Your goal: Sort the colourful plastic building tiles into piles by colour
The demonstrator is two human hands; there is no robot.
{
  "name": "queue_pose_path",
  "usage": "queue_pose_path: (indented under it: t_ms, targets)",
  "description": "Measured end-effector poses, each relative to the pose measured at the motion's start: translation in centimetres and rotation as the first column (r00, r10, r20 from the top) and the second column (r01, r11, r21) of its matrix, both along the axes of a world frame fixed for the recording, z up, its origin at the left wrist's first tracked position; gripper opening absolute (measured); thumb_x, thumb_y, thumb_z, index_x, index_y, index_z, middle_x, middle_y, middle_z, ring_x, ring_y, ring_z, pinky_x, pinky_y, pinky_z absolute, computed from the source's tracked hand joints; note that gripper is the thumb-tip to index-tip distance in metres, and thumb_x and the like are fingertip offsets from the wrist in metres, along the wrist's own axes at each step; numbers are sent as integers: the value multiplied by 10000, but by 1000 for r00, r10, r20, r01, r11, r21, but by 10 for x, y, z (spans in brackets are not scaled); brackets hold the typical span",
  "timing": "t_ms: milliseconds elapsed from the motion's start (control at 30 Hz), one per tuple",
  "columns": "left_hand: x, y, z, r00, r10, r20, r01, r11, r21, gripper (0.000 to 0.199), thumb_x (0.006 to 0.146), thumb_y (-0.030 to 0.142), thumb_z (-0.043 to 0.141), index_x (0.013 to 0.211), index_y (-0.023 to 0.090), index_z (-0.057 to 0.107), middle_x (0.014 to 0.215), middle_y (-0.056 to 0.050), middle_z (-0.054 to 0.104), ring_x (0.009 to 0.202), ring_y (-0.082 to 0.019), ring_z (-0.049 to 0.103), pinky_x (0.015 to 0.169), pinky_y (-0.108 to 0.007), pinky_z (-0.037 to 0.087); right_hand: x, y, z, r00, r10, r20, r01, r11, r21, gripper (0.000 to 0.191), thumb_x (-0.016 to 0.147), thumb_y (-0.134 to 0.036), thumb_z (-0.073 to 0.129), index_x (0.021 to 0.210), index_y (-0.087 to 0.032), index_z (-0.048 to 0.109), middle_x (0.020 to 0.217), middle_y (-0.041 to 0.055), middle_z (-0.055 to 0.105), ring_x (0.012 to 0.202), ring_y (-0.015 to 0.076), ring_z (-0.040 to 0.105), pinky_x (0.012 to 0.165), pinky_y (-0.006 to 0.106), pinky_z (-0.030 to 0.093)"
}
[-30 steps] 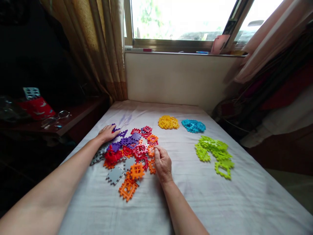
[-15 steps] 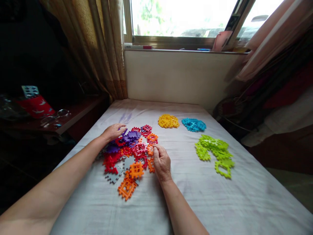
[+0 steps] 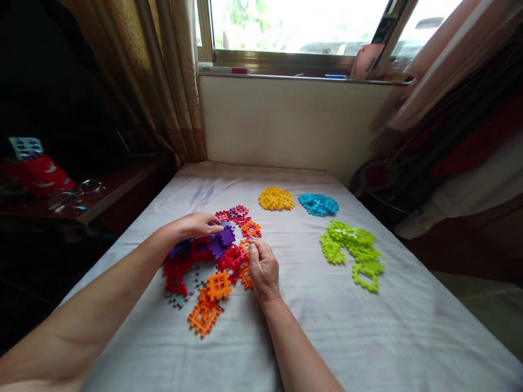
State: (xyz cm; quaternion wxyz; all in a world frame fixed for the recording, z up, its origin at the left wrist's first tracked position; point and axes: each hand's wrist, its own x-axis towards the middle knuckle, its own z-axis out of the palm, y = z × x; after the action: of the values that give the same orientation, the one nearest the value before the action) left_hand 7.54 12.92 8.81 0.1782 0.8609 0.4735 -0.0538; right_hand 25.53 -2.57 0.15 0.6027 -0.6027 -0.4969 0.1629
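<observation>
Our left hand [image 3: 196, 224] lies over the far left part of the mixed heap, its fingers close together above the purple pieces [image 3: 227, 234]; we cannot tell whether they grip one. Our right hand [image 3: 265, 269] rests at the heap's right edge, fingers curled beside the orange pieces [image 3: 245, 275], and a pinch there cannot be made out. Red pieces [image 3: 231, 257] lie between the hands. The notched edges overlap, so we judge it wise to lift each piece straight up rather than drag it, letting the right hand steady its neighbours. We should keep our sleeveless forearms low and clear of the yellow pile [image 3: 277, 199], blue pile [image 3: 318, 204] and green pile [image 3: 351, 240], which sit apart on the right.
</observation>
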Motion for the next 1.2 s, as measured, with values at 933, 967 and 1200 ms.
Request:
queue_pose_path:
  t_ms: [933,967,1200]
  targets:
    - [-35,-141,-43,976,-92,197,11,926,377,639,862,662,482,1414,342,510,1564,-50,416,1459,-295,333,1213,-539,194,15,8,-17,985,-77,-156,77,997,-3,405,914,-443,421,1007,-190,723,896,51,728,869,185,664,787,315,537]
    - [-40,-154,-49,977,-102,187,19,918,397,660,841,671,512,1415,346,511,1570,-58,405,1463,-308,323,1215,-558,172,17,5,-16,986,-74,-150,74,997,-7,396,903,-447,439,1000,-191,725,881,45,727,852,187,664,782,318,538]
    - [-53,-193,-74,974,-65,219,-49,877,478,528,902,524,481,1400,356,526,1532,-71,458,1448,-316,355,1206,-595,181,19,-51,-6,971,31,235,0,991,-133,334,784,-429,647,1031,-211,702,1069,90,712,939,229,653,875,380,514]
